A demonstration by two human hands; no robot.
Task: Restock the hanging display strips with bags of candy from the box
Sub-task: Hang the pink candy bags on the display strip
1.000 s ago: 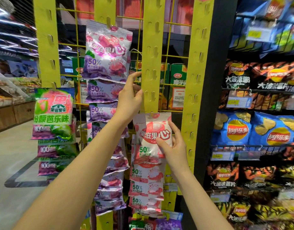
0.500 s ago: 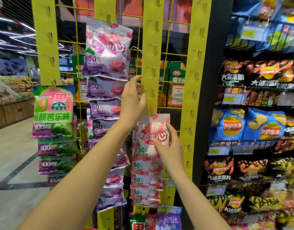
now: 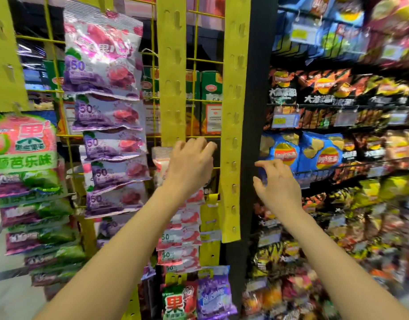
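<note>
Yellow hanging strips run down a yellow wire grid. The middle strip is bare above a column of pink candy bags. The top pink bag hangs on that strip, mostly hidden behind my left hand. That hand is raised in front of the bag with its fingers loosely bent, and I see nothing gripped in it. My right hand hovers apart from the bags, empty, fingers loosely curled, in front of the black shelf post. The right strip is bare. The box is out of view.
Purple candy bags fill the strip to the left, and green and pink bags hang further left. Shelves of chip bags stand close on the right. More candy bags hang low in the middle.
My right hand has let go of the pink bag and moved right, away from the strip. My left hand has dropped from the strip to in front of the bag. The view has turned right.
</note>
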